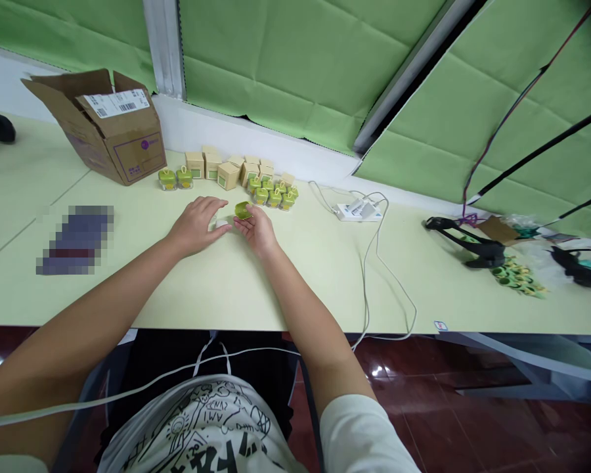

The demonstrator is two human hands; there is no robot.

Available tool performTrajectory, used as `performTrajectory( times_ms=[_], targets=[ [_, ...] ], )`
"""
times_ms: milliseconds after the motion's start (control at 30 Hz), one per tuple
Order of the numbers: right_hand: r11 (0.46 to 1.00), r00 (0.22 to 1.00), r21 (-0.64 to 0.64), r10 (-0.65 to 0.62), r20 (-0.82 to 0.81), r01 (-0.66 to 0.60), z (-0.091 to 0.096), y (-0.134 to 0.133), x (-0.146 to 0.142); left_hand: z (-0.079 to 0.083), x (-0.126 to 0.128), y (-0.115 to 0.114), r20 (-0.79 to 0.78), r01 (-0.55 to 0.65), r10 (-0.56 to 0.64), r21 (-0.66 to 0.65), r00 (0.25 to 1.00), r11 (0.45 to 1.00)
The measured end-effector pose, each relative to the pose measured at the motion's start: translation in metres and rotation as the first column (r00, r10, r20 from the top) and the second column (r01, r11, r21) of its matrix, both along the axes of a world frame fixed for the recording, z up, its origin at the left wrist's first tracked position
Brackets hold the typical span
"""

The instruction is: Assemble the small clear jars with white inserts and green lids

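My right hand point(259, 231) grips a small green lid point(243, 210), its open underside seemingly facing me. To the left, my left hand point(197, 226) has its thumb and fingers apart, curved around a gap. A small whitish piece point(220, 224) lies by the left thumb; whether the thumb touches it I cannot tell. Beyond the hands, two small clear jars with green lids point(176, 179) stand side by side. Several more green-lidded jars point(274, 196) cluster to the right, in front of a row of small tan boxes point(228, 175).
An open cardboard box point(121, 141) stands at the back left. At left lies a pixelated, dark flat patch point(76, 240). A white power strip point(358, 211) with trailing cables sits right of the jars. Black straps point(467, 246) and green-yellow pieces point(519, 279) lie far right.
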State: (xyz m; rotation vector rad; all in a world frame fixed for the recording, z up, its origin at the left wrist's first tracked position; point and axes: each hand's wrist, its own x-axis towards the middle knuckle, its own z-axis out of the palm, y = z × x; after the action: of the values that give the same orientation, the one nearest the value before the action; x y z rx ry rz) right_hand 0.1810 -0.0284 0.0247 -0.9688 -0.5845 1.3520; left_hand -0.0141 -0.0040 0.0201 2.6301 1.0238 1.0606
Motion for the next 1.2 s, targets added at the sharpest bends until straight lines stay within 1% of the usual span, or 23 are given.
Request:
performTrajectory(
  times_ms=[67,167,300,400,533,633,767,933,1200],
  targets=[
    [0.998,0.998,0.033,0.046,0.031,-0.047,0.002,-0.002,-0.003,0.001,-0.001,-0.001,0.056,-0.009,0.008,0.021,0.998,1.000],
    [0.991,0.987,0.077,0.100,0.123,-0.110,0.003,-0.007,-0.010,0.001,0.001,-0.003,0.095,0.000,-0.006,0.062,0.995,0.998],
    [0.977,0.956,0.171,0.077,0.284,-0.130,0.004,-0.016,-0.024,-0.001,0.005,-0.003,0.137,0.004,-0.016,0.083,0.990,0.997],
    [0.971,0.932,0.189,0.068,0.356,-0.144,0.004,-0.020,-0.030,-0.002,0.007,-0.002,0.180,-0.019,0.009,0.058,0.984,0.998],
    [0.982,0.949,0.156,0.049,0.310,-0.102,0.004,-0.017,-0.025,-0.003,0.007,-0.005,0.238,-0.011,0.003,0.032,0.971,0.999],
    [0.992,0.955,0.103,0.039,0.294,-0.072,0.003,-0.010,-0.015,-0.004,0.008,-0.007,0.243,0.017,-0.019,0.009,0.970,1.000],
    [0.992,0.945,0.022,0.113,0.306,-0.125,0.002,-0.005,-0.004,-0.007,0.008,-0.007,0.211,0.032,-0.026,-0.027,0.977,0.999],
    [0.991,0.945,0.048,0.106,0.310,-0.127,0.001,-0.004,0.000,-0.009,0.007,-0.005,0.202,0.048,-0.047,0.001,0.978,0.999],
    [0.984,0.916,0.076,0.118,0.384,-0.159,-0.001,-0.001,0.003,-0.010,0.003,-0.004,0.183,0.085,-0.081,-0.016,0.980,0.996]
  ],
)
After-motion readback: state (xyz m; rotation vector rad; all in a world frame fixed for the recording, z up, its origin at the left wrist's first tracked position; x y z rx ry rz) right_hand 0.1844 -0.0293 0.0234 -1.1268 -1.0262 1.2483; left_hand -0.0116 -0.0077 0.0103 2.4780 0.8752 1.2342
